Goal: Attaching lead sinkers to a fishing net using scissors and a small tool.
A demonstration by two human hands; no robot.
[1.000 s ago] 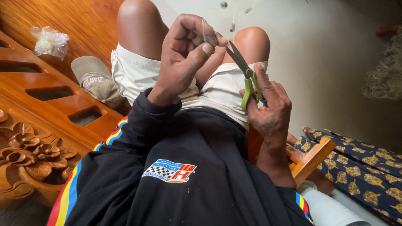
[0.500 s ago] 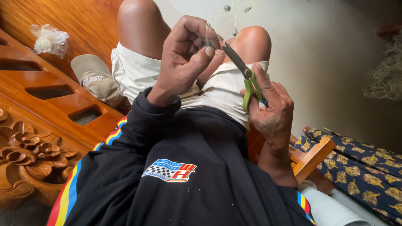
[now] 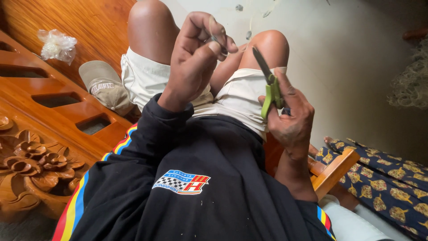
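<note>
Scissors (image 3: 270, 85) with green handles sit in the right hand (image 3: 290, 117), blades shut and pointing up, apart from the left hand (image 3: 196, 58), which pinches a thin strand (image 3: 213, 33) above the knees. Cutting seems paused; another snip needs the blades at the strand.

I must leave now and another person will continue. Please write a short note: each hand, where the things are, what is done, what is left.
Left hand: raised over the knees, fingers pinched shut on a small thin piece; too small to identify.
Right hand: holds green-handled scissors, blades closed, tip pointing up toward the piece but apart from it.
Nearby: cap and plastic bag on the wooden bench.
Done: cannot tell whether any cut is made.
Left: scissors not yet on the piece.
</note>
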